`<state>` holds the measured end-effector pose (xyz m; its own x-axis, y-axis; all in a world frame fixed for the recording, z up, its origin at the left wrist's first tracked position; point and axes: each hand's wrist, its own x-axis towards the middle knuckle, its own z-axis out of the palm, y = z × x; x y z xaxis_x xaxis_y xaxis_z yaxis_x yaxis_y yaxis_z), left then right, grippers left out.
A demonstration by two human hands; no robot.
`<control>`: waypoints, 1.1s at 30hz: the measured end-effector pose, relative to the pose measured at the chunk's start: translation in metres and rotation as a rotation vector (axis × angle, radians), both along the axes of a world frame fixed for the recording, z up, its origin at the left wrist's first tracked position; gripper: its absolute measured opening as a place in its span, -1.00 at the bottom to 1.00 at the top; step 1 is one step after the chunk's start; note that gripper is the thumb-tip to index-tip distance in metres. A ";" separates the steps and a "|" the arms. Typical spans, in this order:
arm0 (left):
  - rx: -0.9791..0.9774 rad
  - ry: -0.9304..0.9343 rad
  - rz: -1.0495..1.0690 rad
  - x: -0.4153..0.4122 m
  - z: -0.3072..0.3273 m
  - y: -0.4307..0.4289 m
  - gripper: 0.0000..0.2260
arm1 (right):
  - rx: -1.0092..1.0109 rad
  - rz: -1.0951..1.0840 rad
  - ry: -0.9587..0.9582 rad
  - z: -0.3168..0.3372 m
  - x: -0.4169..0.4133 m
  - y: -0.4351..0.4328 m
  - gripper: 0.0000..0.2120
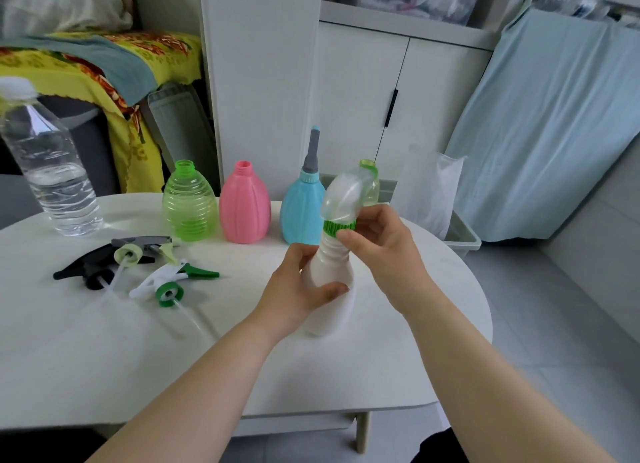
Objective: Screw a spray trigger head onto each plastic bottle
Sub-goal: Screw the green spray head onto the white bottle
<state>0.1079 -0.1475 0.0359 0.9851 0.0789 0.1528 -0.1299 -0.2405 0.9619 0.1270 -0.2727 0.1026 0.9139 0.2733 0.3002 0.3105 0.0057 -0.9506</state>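
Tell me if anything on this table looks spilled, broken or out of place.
Nothing spilled or broken. The blue bottle stands out: it wears a grey pointed nozzle, not a trigger head. Three loose trigger heads lie in a heap on their sides. The left hand holds the white bottle; the right hand pinches its green collar.

water bottle [52,172] far left | trigger heads [159,279] before it | table [104,358] beneath
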 end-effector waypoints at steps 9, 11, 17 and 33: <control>-0.021 -0.008 -0.029 0.001 0.000 0.002 -0.61 | -0.048 -0.008 0.015 -0.002 -0.002 0.001 -0.76; -0.022 -0.010 -0.028 0.001 0.000 0.002 -0.62 | -0.097 0.009 0.015 -0.001 -0.001 -0.001 -0.78; -0.025 -0.013 -0.024 0.000 0.000 0.002 -0.63 | -0.106 -0.177 0.001 0.000 0.001 0.012 -0.70; -0.018 0.006 -0.012 -0.001 0.002 0.001 -0.62 | 0.018 0.128 0.108 0.006 0.003 0.000 -0.78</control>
